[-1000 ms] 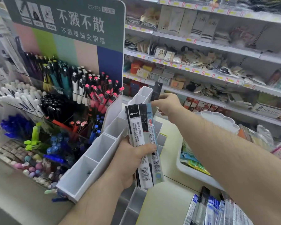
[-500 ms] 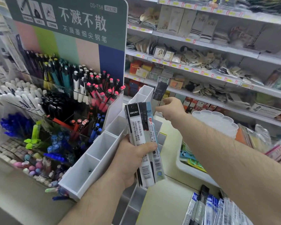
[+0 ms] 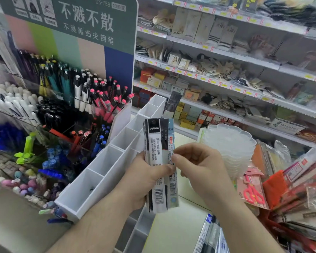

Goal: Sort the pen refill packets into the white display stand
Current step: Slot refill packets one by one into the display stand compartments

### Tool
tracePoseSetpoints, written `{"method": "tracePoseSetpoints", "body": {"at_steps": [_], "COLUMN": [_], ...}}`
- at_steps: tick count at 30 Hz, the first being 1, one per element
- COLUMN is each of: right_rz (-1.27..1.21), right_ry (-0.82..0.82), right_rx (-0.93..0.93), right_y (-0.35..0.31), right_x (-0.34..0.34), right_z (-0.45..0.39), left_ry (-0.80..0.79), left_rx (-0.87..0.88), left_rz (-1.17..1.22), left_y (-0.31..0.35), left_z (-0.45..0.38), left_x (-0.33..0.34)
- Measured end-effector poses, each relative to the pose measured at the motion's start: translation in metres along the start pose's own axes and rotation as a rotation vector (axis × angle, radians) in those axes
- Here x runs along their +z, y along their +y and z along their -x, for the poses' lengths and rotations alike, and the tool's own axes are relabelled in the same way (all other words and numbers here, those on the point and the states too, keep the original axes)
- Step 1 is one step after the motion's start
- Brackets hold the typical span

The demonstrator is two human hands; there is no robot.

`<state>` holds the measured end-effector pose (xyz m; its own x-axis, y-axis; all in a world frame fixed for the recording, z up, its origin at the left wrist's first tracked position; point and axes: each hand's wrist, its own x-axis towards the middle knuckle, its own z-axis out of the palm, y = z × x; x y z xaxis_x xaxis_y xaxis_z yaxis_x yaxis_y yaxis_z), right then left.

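- Head view: left hand [image 3: 142, 181] grips a fanned stack of pen refill packets [image 3: 160, 165] upright, thumb across the front, fingers curled behind.
- Right hand [image 3: 199, 168] sits just right of that grip, fingertips [image 3: 176, 157] at the stack's right edge, thumb and forefinger close together; real pinch or just touching, cannot tell.
- White display stand [image 3: 106, 168] runs just left of and behind the gripped stack, tilted, a row of open compartments from lower left to upper right.
- One dark packet [image 3: 172, 104] stands above the grip, by the stand's top end; which compartment, cannot tell.
- Further left of the grip: pen display [image 3: 77, 92] with pink-capped, black, white and blue pens.
- Below right of the grip: loose packets [image 3: 212, 238] on the counter.
- Right of the right hand: stack of clear scalloped trays [image 3: 232, 143], packaged scissors [image 3: 253, 192].
- Beyond both hands: shelves [image 3: 226, 73] of small goods.
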<state>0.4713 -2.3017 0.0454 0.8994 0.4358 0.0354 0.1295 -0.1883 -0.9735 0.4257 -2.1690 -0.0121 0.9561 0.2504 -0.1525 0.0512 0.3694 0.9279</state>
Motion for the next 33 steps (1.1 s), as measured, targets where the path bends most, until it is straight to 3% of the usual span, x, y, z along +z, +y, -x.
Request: {"method": "tracePoseSetpoints", "body": {"at_steps": [5, 9, 17, 21, 28, 33], "right_rz": [0.229, 0.226, -0.204, -0.345, -0.186, -0.320], "right_ry": [0.079, 0.103, 0.008, 0.062, 0.115, 0.078], "right_rx": [0.050, 0.156, 0.202, 0.245, 0.157, 0.202], "right_y": [0.014, 0.018, 0.016, 0.018, 0.019, 0.019], "right_x": [0.007, 0.010, 0.001, -0.006, -0.003, -0.002], "right_z": [0.001, 0.003, 0.009, 0.012, 0.019, 0.018], "left_ry": [-0.113, -0.186, -0.270, -0.238, -0.206, -0.221], "left_rx": [-0.037, -0.051, -0.081, -0.113, -0.088, -0.087], "left_rz": [-0.063, -0.130, -0.015, 0.052, -0.012, 0.008], "left_y": [-0.002, -0.003, 0.002, 0.002, -0.001, -0.001], "left_z": [0.002, 0.005, 0.010, 0.009, 0.009, 0.010], "left_x": [0.000, 0.001, 0.002, 0.000, 0.001, 0.001]}}
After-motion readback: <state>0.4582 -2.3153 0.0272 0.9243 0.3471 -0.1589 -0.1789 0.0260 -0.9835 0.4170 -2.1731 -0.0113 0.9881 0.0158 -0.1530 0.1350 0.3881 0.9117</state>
